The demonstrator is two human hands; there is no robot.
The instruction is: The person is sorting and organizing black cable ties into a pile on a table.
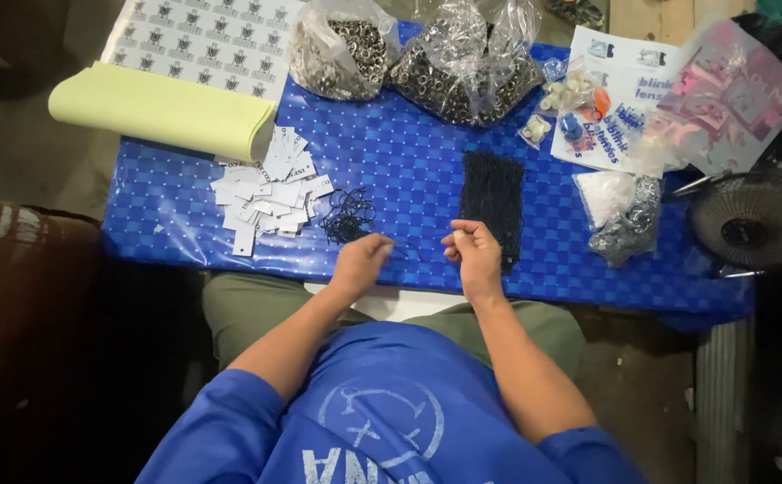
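Observation:
My left hand (361, 261) hovers over the near edge of the blue patterned table (409, 157), fingers pinched together; a thin dark string seems to run from it, but this is too small to be sure. My right hand (473, 252) is curled shut with a small pale item at its fingertips, beside a bundle of dark strings (493, 203). A small tangle of loose dark strings (347, 218) lies just left of my left hand. A heap of white paper tags (267, 195) lies further left.
Two clear bags of metal eyelets (427, 56) stand at the far edge. A rolled pale-yellow sheet (162, 109) and printed tag sheet (207, 40) are at far left. Bags of small parts (620, 215), printed papers and a black fan (754, 222) crowd the right.

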